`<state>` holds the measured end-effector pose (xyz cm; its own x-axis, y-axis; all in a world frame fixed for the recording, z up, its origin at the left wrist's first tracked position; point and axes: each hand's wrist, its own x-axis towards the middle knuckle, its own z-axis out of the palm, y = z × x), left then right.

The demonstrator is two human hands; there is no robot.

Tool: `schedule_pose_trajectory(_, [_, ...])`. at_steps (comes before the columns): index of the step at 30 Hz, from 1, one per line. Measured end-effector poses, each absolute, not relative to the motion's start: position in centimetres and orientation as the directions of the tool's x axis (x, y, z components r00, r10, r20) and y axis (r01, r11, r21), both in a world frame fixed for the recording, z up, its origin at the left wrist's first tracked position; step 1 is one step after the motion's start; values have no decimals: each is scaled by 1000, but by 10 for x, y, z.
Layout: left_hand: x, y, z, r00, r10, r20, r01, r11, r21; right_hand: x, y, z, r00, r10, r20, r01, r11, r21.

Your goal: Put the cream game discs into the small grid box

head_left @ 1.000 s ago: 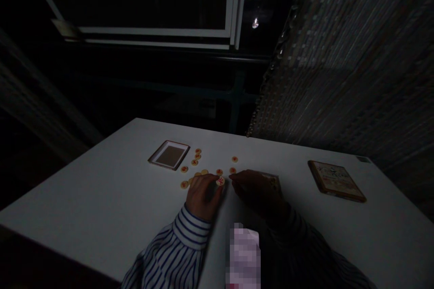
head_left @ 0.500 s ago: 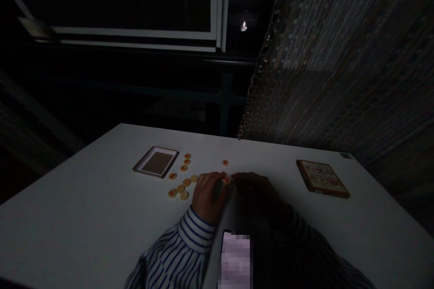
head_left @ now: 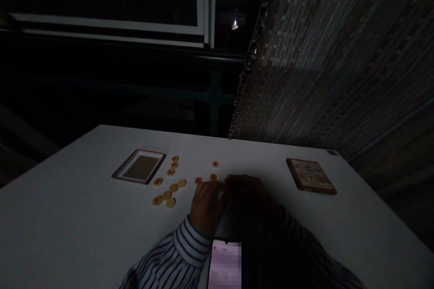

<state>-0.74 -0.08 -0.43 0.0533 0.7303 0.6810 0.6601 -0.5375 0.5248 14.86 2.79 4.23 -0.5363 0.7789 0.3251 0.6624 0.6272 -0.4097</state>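
Note:
My left hand (head_left: 206, 205) is closed in a pinch, thumb and index finger curled toward each other. Its fingertips meet those of my right hand (head_left: 249, 194), which is bent inward and lies in deep shadow. Whatever is between the fingers is hidden. Just beyond the hands lie a round Chinese chess piece (head_left: 213, 177) with a red mark and another piece (head_left: 198, 181), partly behind my left knuckles. A third red-marked piece (head_left: 215, 164) sits farther back. To the left are several more pieces, some red-marked (head_left: 170, 172), others showing plain tan faces (head_left: 174, 188).
An open shallow box tray (head_left: 156, 168) stands on the white table (head_left: 68, 216) at the left. The box lid (head_left: 312, 175), with a printed picture, lies at the right. A lit phone (head_left: 224, 264) is between my forearms. Beaded string curtain (head_left: 305, 76) hangs behind the table.
The red-marked chess piece that was pinched in my left fingers is now out of sight. My hands have closed together, and the view has shifted a little to the right.

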Motion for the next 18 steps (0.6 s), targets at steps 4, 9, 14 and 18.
schedule_pose_trajectory(4, [-7,-1,-4,81,719,691,655,-561,506,149,30,42,-563,767,308,665,642,-382])
schedule_pose_trajectory(9, [-7,-3,-6,45,705,708,635,-567,524,149,31,38,-517,804,293,591,583,-558])
schedule_pose_trajectory(14, [-6,-5,-9,-92,841,533,527,-413,743,149,29,41,-484,823,298,504,541,-673])
schedule_pose_trajectory(18, [-3,-4,-7,-158,930,331,267,-283,921,146,29,44,-437,845,307,574,525,-628])
